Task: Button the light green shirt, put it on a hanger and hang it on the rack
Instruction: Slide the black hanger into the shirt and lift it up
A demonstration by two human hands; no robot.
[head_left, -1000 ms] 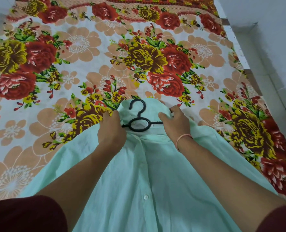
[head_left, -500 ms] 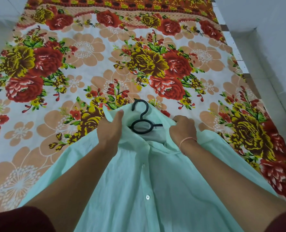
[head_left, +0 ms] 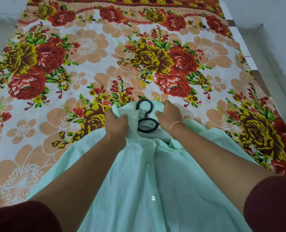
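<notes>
Collar stage. My left hand (head_left: 117, 124) and right hand (head_left: 170, 117) each gripped the shirt (head_left: 139, 181) collar, fingers curled on cloth; the hanger (head_left: 147, 116) lay between them, hook past my fingertips, over the bedsheet (head_left: 88, 64).

1. The shirt (head_left: 139, 181) is pale mint green with white buttons (head_left: 153, 197).
2. The hanger (head_left: 145, 118) is black.
3. The bedsheet (head_left: 97, 67) is white, printed with red, yellow and peach flowers.
4. The sleeves (head_left: 272, 203) are maroon.
</notes>
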